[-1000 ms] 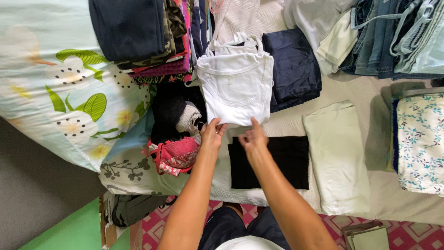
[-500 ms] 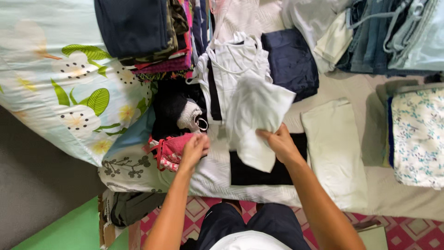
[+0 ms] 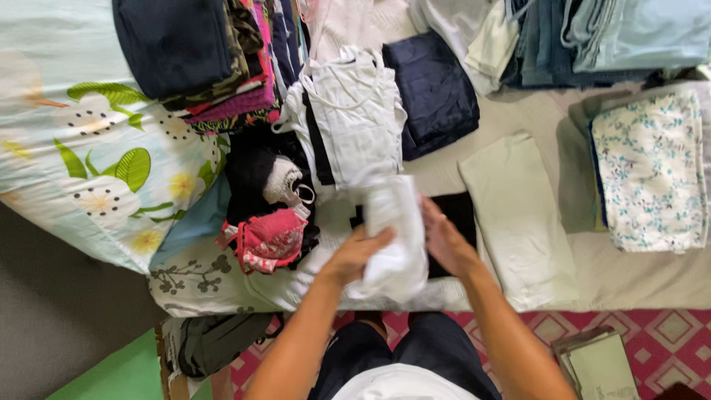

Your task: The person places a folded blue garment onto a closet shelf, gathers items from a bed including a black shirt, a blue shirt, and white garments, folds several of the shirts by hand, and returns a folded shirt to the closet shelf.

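A folded white top (image 3: 396,233) is held between both my hands, near the front edge of the bed. My left hand (image 3: 355,255) grips its left side and my right hand (image 3: 444,241) presses against its right side. Under the top lies a flat black garment (image 3: 458,211). Just beyond it sits a stack of white tank tops (image 3: 352,118), with a dark strip showing along its left side. A red and pink undergarment (image 3: 270,241) lies to the left of my left hand.
A tall pile of folded dark and patterned clothes (image 3: 200,59) stands at the back left, beside a floral pillow (image 3: 81,148). A folded navy piece (image 3: 433,92), a pale cream cloth (image 3: 518,218), jeans (image 3: 585,37) and a floral fabric (image 3: 648,167) cover the right side.
I lifted the top white garment off the tank top stack and pulled it toward me. My left hand came off the bed and joined my right on it.
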